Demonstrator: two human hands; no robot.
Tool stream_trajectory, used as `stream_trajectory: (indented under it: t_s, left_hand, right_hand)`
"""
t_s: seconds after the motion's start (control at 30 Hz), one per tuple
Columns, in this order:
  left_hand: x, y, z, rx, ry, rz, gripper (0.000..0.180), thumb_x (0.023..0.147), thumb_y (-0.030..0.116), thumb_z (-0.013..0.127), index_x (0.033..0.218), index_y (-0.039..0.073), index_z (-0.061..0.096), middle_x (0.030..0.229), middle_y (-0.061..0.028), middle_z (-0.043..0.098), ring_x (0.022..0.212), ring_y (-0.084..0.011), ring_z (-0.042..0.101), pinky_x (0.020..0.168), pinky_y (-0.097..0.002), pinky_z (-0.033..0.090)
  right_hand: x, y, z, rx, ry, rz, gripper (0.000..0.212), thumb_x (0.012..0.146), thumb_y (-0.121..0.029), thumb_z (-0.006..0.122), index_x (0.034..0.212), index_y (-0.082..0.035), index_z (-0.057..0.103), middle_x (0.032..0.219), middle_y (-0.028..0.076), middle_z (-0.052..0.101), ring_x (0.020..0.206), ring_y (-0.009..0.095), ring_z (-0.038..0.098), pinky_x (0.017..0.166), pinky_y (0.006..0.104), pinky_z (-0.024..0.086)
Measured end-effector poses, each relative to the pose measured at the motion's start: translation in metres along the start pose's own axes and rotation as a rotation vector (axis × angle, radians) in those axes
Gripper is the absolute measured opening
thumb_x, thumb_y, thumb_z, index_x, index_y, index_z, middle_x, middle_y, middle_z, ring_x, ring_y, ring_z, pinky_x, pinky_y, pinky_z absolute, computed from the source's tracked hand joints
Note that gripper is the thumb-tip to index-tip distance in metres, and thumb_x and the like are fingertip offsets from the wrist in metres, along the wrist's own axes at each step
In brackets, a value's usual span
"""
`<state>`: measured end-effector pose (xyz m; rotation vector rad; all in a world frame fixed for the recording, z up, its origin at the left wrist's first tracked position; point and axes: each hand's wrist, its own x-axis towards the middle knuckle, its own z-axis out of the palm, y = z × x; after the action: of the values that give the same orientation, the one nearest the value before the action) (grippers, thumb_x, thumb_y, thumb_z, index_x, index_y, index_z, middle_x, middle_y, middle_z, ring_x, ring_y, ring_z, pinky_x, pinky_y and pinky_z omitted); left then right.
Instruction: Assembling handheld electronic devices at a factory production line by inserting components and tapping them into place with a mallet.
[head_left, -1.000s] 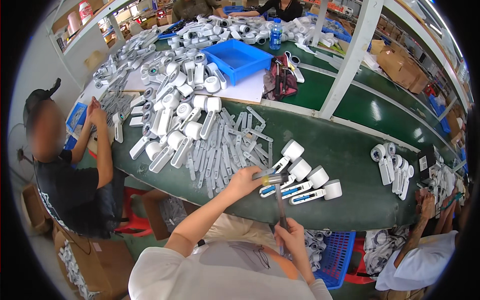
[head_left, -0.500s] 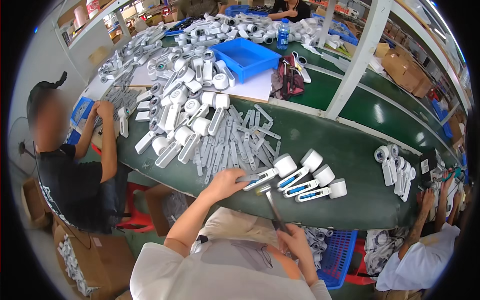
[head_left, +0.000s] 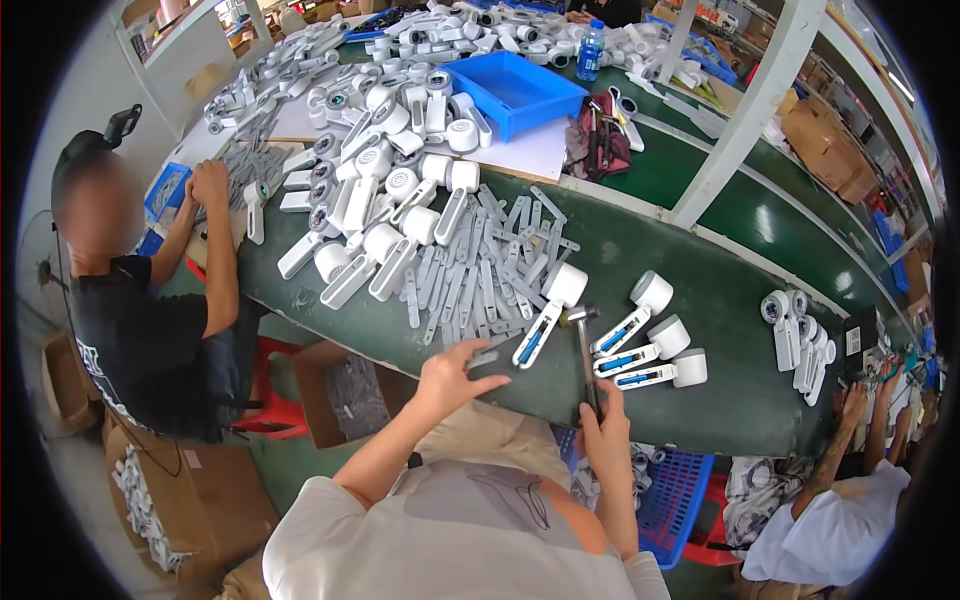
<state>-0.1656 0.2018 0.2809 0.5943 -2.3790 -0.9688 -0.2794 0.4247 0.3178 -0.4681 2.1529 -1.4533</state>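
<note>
My left hand (head_left: 450, 383) is open at the table's near edge, thumb spread away from the fingers. Its fingertips are beside a grey strip-shaped cover (head_left: 483, 359) at the lower end of a heap of similar covers (head_left: 465, 275). Just right of it lies a white handheld fan (head_left: 540, 332), its handle uncovered and showing blue inside. My right hand (head_left: 606, 432) is closed around the lower handle of a hammer (head_left: 586, 350), whose head is beside that fan. Three more uncovered fans (head_left: 640, 361) lie to the hammer's right.
Many white fans (head_left: 400, 185) are piled beyond the covers, near a blue tray (head_left: 510, 95). Another group of fans (head_left: 797, 335) lies far right. A white post (head_left: 745, 115) rises at the table's back. A blue basket (head_left: 675, 505) stands below the edge; co-workers sit on both sides.
My left hand has let go of the nearest fan and opened. That fan now lies turned, head pointing away. My right hand has moved the hammer farther up over the table.
</note>
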Motion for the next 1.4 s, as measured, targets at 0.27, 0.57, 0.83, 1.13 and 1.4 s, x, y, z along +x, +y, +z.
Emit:
stream_trajectory:
  t_s: [0.27, 0.57, 0.83, 1.13, 1.4]
  left_hand:
    - [0.01, 0.016, 0.037, 0.161, 0.155, 0.128, 0.053, 0.064, 0.046, 0.08, 0.099, 0.01, 0.063, 0.086, -0.0063, 0.066, 0.062, -0.0243, 0.065, 0.051, -0.0334, 0.051]
    - [0.012, 0.012, 0.041, 0.142, -0.043, 0.066, 0.042, 0.066, 0.026, 0.078, 0.1, 0.01, 0.06, 0.08, -0.0124, 0.066, 0.069, -0.0285, 0.066, 0.058, -0.0369, 0.052]
    - [-0.004, -0.011, -0.005, -0.116, -0.047, 0.059, 0.042, 0.063, 0.002, 0.078, 0.103, 0.007, 0.07, 0.078, -0.0069, 0.056, 0.066, -0.0188, 0.055, 0.061, -0.0294, 0.048]
    - [-0.01, -0.014, 0.006, -0.042, 0.168, 0.102, 0.038, 0.063, 0.006, 0.077, 0.099, 0.006, 0.065, 0.085, -0.0081, 0.061, 0.074, -0.024, 0.062, 0.064, -0.0331, 0.052]
    - [-0.013, -0.021, 0.012, -0.076, 0.123, 0.12, 0.037, 0.063, 0.001, 0.073, 0.098, 0.005, 0.062, 0.089, -0.0109, 0.066, 0.078, -0.0296, 0.065, 0.066, -0.0341, 0.053]
  right_hand:
    - [0.0, -0.001, 0.012, 0.14, -0.04, 0.036, 0.036, 0.092, -0.007, 0.046, 0.126, -0.002, 0.035, 0.068, 0.013, 0.057, 0.041, 0.016, 0.053, 0.04, 0.0313, 0.042]
    - [0.025, 0.001, 0.03, -0.315, 0.142, -0.169, 0.033, 0.091, -0.011, 0.048, 0.123, -0.006, 0.04, 0.084, 0.029, 0.061, 0.076, 0.048, 0.059, 0.064, 0.0518, 0.044]
    - [0.036, -0.017, 0.036, -0.845, 0.153, -0.297, 0.036, 0.085, -0.014, 0.06, 0.119, -0.009, 0.049, 0.087, 0.019, 0.063, 0.074, 0.037, 0.062, 0.062, 0.044, 0.049]
    - [0.081, -0.04, 0.076, -0.827, -0.342, -1.13, 0.054, 0.069, -0.005, 0.069, 0.121, -0.007, 0.054, 0.11, 0.009, 0.057, 0.107, 0.023, 0.054, 0.105, 0.0543, 0.029]
    - [0.097, -0.036, 0.078, -0.588, -0.515, -1.017, 0.035, 0.073, -0.012, 0.071, 0.105, -0.003, 0.06, 0.098, 0.008, 0.061, 0.1, 0.025, 0.056, 0.1, 0.0473, 0.036]
